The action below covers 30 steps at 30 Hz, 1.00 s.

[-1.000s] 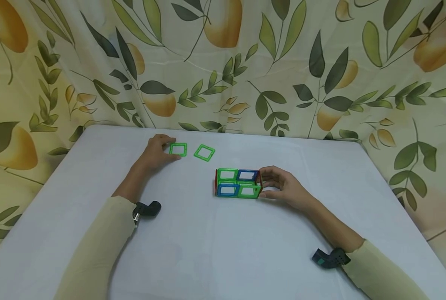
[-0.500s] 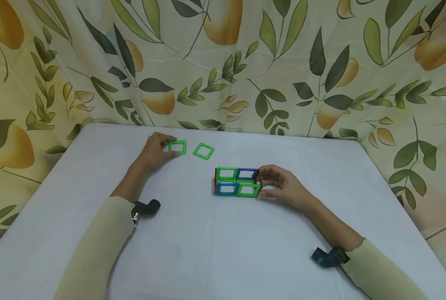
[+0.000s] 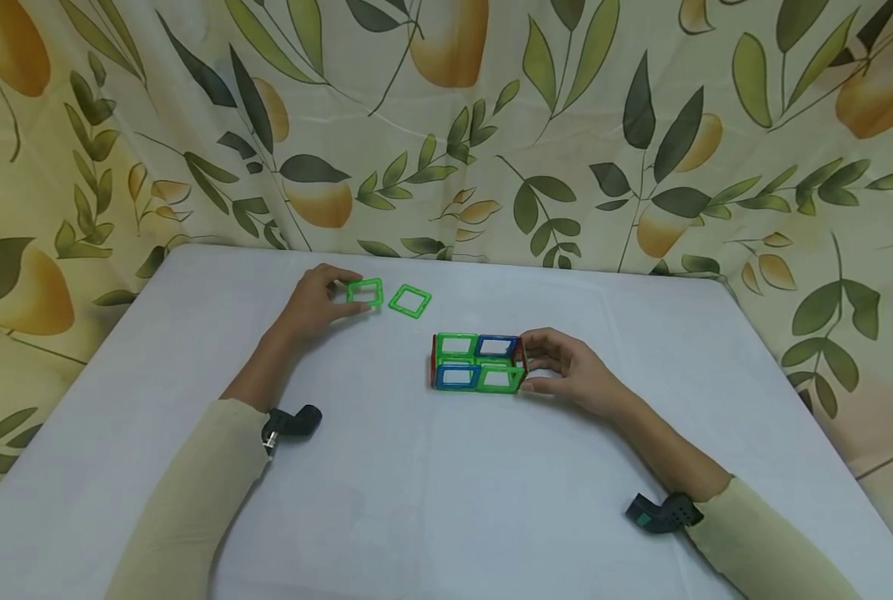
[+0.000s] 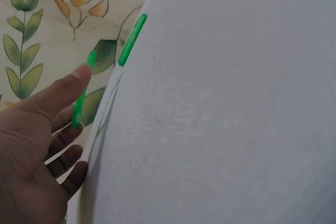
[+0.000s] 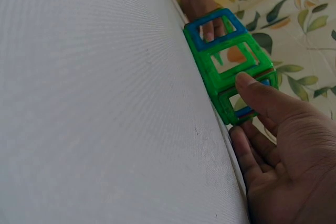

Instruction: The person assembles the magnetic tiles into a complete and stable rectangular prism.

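My left hand [image 3: 314, 302] pinches a green square magnetic tile [image 3: 364, 280] by its edges; in the left wrist view the tile [image 4: 79, 109] is lifted off the table between thumb and fingers. A second green square tile [image 3: 410, 287] lies flat on the table just right of it. My right hand [image 3: 569, 371] grips the right end of a box built of magnetic tiles [image 3: 479, 364], with green and blue squares along its sides and red tiles at the ends. In the right wrist view, the thumb presses on the box's green frame [image 5: 215, 80].
A white cloth covers the table [image 3: 386, 483], which ends at the back against a leaf-and-fruit patterned curtain [image 3: 446, 167]. Each wrist wears a black camera, one on the left [image 3: 296, 420] and one on the right [image 3: 664, 512].
My left hand has raised its green tile off the table and moved it slightly right, towards the flat tile. The right hand and the tile box stay in place.
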{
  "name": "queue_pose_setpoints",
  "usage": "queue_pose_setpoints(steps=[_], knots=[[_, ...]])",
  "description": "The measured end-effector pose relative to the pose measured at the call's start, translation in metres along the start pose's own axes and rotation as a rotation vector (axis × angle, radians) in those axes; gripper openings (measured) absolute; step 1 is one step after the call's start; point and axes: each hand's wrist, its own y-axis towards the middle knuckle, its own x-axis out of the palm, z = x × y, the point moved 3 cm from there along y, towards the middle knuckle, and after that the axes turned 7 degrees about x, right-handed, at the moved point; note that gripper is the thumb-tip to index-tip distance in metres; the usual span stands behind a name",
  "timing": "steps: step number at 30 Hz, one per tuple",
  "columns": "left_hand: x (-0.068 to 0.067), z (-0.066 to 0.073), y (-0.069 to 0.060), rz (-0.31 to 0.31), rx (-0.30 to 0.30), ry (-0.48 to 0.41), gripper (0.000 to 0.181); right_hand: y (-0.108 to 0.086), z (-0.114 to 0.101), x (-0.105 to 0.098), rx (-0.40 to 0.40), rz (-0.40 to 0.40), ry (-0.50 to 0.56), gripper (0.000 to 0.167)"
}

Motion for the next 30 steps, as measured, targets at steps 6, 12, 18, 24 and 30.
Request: queue_pose_setpoints(steps=[6,12,18,24,30], knots=[[0.005,0.008,-0.003,0.0,0.061,-0.018,0.053,0.0,0.0,0.0,0.001,-0.001,-0.006,0.064],[0.009,0.024,-0.004,-0.006,0.108,-0.021,0.052,0.0,0.0,0.0,-0.003,-0.001,-0.007,0.064],[0.017,0.04,-0.006,-0.04,0.151,-0.029,0.054,0.0,-0.002,0.0,0.006,-0.002,-0.005,0.064],[0.028,0.058,-0.005,-0.052,0.231,-0.056,0.053,0.0,-0.001,0.0,0.001,-0.001,-0.011,0.064],[0.037,0.074,-0.008,-0.062,0.282,-0.077,0.052,0.001,-0.001,0.0,0.001,-0.002,-0.014,0.064]])
